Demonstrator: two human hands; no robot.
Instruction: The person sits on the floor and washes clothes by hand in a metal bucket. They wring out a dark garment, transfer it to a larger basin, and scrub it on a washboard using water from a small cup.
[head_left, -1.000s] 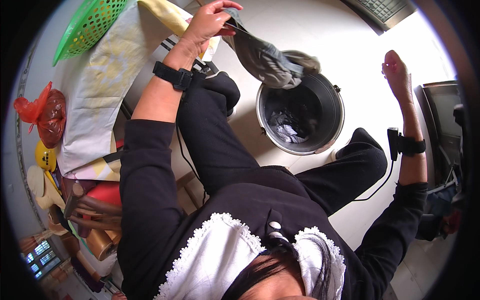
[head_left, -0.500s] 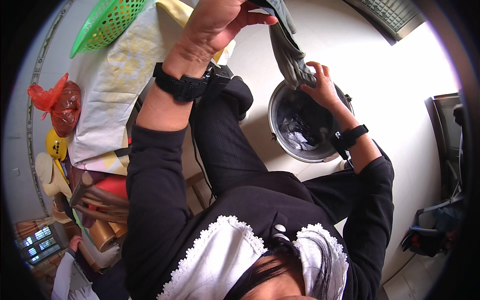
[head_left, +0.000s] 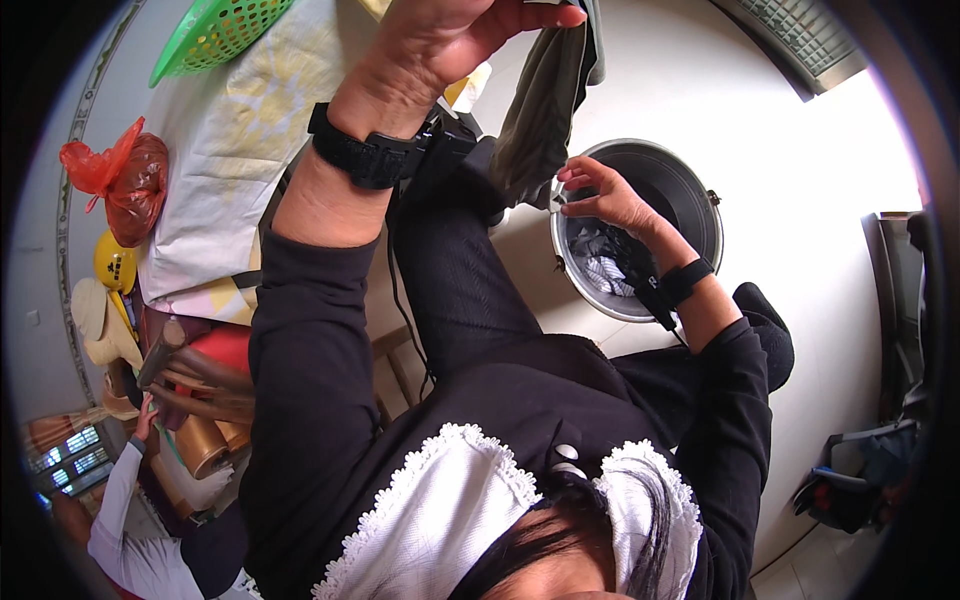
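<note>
At the top of the view my left hand [head_left: 465, 40] is raised, partly cut off by the frame edge. From it hangs a grey-green garment [head_left: 545, 110], long and folded; its exact kind I cannot make out. My right hand [head_left: 612, 203] is beside the garment's lower end, above a bucket's near-left rim, fingers bent and apart. I see nothing held in it. The round metal bucket [head_left: 690, 185] stands on the floor with dark and striped wet-looking clothes [head_left: 607, 265] inside. Both wrists wear black straps.
A cloth-covered table [head_left: 220, 180] stands left, with a green perforated basket [head_left: 215, 40] above it. A red plastic bag [head_left: 135, 190], yellow helmet [head_left: 115, 262] and wooden chair [head_left: 200, 385] are farther left. Another person [head_left: 150, 545] is at lower left. Dark bags [head_left: 860, 470] lie right.
The garment's lower end has swung left, away from over the bucket. My right hand has moved slightly left and down, and its fingers have come off the cloth. My left hand has shifted slightly right.
</note>
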